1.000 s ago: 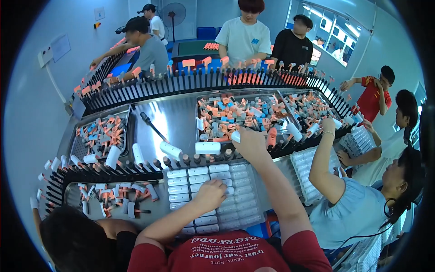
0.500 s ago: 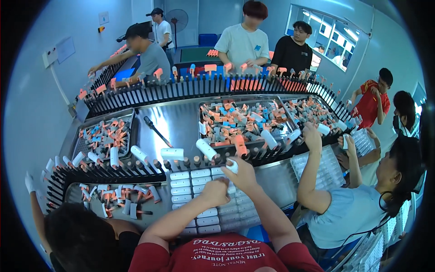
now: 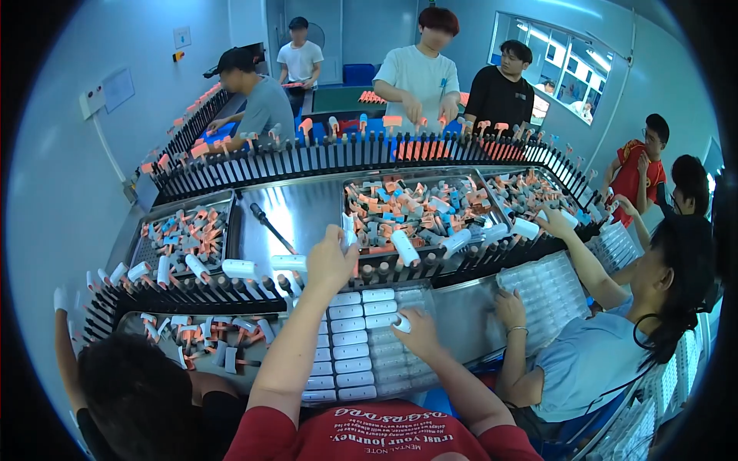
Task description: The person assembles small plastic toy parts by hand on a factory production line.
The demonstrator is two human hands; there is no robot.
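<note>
Head view. White lettering (image 3: 384, 439) on the wearer's red T-shirt (image 3: 323, 430), upside down from here. Small dark marks on the trayed casings (image 3: 353, 351), too fine to read.

Casings: oblong, smooth, white, round-edged; stacked crosswise in columns in a clear compartmented tray (image 3: 407, 361), directly before the wearer. More sit at angles along a black peg rack (image 3: 284, 286) beyond it. Past the rack, a metal tray (image 3: 344, 201) heaped with orange, grey and blue pieces (image 3: 419, 203).

Right hand (image 3: 419, 336): low over the clear tray, forearm angled in from lower right, fingers and thumb closed about one white casing (image 3: 401, 323).

Left hand (image 3: 330, 261): arm stretched forward to the rack, back of hand up, fingers bent against an upright white shell (image 3: 349, 229). Cannot tell whether gripped or only touched.
</note>
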